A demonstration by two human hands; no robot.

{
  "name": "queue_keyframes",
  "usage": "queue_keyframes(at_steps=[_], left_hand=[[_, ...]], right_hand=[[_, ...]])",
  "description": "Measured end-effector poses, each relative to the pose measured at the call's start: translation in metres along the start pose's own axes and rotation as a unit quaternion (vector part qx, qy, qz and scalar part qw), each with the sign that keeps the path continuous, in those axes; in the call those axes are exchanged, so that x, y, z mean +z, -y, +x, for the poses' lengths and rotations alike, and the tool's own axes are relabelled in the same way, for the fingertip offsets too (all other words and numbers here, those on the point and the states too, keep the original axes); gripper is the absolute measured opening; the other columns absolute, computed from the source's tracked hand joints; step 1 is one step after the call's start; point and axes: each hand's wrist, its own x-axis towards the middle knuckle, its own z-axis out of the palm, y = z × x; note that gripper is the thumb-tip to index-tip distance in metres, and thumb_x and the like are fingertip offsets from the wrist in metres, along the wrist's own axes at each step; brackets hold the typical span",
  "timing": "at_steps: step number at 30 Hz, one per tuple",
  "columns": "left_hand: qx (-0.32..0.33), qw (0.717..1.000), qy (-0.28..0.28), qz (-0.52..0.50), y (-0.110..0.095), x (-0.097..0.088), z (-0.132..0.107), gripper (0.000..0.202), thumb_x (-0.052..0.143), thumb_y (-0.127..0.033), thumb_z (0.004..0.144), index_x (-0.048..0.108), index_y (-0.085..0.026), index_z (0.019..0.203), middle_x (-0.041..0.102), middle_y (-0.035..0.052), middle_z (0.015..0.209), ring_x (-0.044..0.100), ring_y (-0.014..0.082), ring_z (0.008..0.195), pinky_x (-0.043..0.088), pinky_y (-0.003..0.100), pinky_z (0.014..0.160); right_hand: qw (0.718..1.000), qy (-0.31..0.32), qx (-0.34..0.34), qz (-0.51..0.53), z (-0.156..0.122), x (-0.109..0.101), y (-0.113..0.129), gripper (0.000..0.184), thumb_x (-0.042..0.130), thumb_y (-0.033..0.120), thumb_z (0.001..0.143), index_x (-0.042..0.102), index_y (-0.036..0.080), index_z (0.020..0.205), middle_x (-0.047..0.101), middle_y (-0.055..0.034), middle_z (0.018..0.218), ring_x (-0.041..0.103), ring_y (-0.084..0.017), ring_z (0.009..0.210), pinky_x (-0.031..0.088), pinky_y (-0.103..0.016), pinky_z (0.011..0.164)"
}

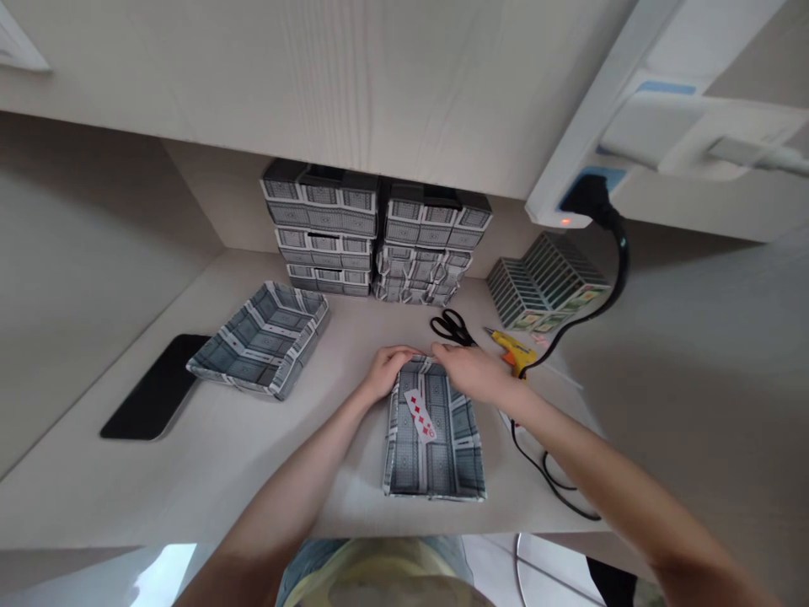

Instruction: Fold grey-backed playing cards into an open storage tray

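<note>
A flat sheet of joined playing cards [435, 455], backs up, lies on the desk in front of me. One face-up diamond card [420, 416] rests on it. My left hand [387, 371] and my right hand [475, 371] both press on the sheet's far edge, fingers curled over it. Whether they pinch the edge or only hold it down is not clear.
A finished card tray [262, 339] sits to the left, beside a black phone [157, 388]. Stacks of card boxes [376, 236] stand at the back. Black scissors [452, 327], a yellow glue gun [515, 350] with its black cord [549, 472] and rows of card decks [543, 291] lie to the right.
</note>
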Motion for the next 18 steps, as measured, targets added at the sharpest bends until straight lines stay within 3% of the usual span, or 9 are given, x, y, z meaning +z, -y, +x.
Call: queue_keyframes(at_steps=[18], left_hand=[[0.000,1.000,0.002,0.005,0.0001,0.0007,0.0001,0.027,0.043,-0.026,0.070,0.067,-0.013,0.069,0.066,0.0039,0.072,0.058,0.0168,0.073,0.043,0.026,0.068]], right_hand=[[0.999,0.023,-0.042,0.019,-0.0022,-0.0106,-0.0034,0.027,0.036,0.010,0.081,0.048,0.019,0.103,0.063,-0.0076,0.091,0.059,-0.019,0.081,0.032,-0.024,0.059]])
